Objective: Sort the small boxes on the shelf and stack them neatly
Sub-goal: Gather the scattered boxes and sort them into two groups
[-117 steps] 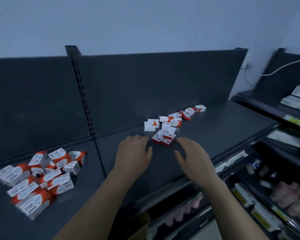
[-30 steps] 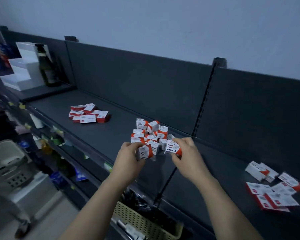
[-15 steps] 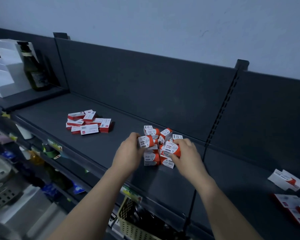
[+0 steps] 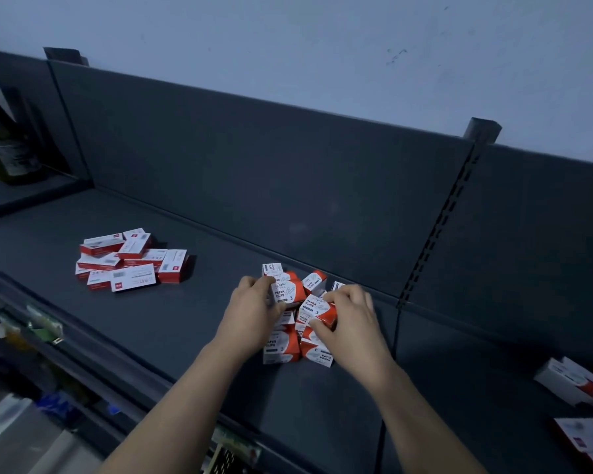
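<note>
A loose heap of small orange-and-white paper clip boxes (image 4: 283, 348) lies in the middle of the dark shelf (image 4: 185, 323). My left hand (image 4: 250, 313) grips one paper clip box (image 4: 288, 291) at the top of the heap. My right hand (image 4: 351, 323) holds another paper clip box (image 4: 317, 313) just right of it. The two held boxes are close together above the rest. Both hands cover part of the heap.
A pile of flat red-and-white boxes (image 4: 131, 260) lies further left on the shelf. More red-and-white boxes (image 4: 574, 384) sit at the right edge. A dark bottle (image 4: 9, 145) stands at the far left. Lower shelves with goods run below the front edge.
The view has swung from the right part of the shelf to the middle heap. Each hand has taken a paper clip box; over the last second they stayed on the heap, drawing together.
</note>
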